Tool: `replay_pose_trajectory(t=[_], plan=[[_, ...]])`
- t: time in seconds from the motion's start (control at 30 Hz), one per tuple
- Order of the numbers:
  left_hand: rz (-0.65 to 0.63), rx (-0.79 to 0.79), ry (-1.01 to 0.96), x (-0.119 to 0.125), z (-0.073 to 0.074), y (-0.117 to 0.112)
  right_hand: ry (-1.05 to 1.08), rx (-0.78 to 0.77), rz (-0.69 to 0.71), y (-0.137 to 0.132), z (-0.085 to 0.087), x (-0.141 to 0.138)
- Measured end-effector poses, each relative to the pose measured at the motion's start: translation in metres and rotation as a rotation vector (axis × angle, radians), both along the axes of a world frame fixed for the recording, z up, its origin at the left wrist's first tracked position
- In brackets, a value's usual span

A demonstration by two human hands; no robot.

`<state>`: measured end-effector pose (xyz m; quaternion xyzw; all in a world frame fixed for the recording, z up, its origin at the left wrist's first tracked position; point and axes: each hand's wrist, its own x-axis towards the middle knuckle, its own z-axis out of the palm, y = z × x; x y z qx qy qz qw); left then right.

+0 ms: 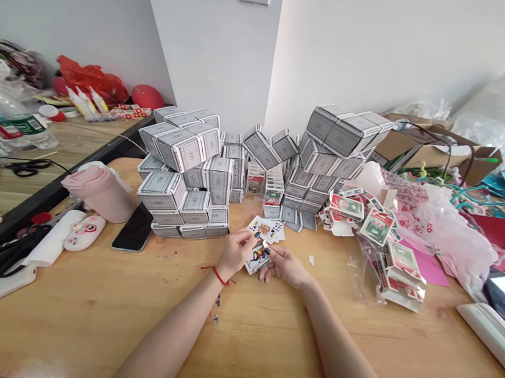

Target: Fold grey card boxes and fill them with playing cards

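Observation:
My left hand (236, 252), with a red string round the wrist, pinches a small fan of playing cards (266, 229) held face up above the wooden table (262, 337). My right hand (283, 264) is closed on a second little stack of cards (256, 259) just below the fan. Both hands meet near the table's middle, right in front of a big pile of grey patterned card boxes (190, 169).
More stacked grey boxes (341, 138) rise at the back right. Flat red-and-green card cartons (368, 218) lie right of my hands, beside plastic bags. A black phone (136, 229), a pink roll (100, 190), scissors (9, 257) and a white pad sit on the left.

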<state>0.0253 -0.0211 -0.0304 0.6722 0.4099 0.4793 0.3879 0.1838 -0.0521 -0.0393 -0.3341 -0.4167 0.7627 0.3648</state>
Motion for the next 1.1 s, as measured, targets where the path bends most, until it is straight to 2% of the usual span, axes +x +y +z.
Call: replay_pose_trajectory(t=[0.27, 0.53, 1.1], plan=[[0.037, -0.008, 0.061, 0.012, -0.005, -0.004, -0.077, 0.099, -0.187, 0.001, -0.004, -0.009], [-0.007, -0.050, 0.012, 0.014, -0.006, -0.003, -0.125, 0.128, -0.214, -0.001, -0.005, -0.013], [0.025, -0.078, 0.009, 0.017, -0.005, 0.000, -0.141, 0.186, -0.223, -0.002, -0.016, -0.015]])
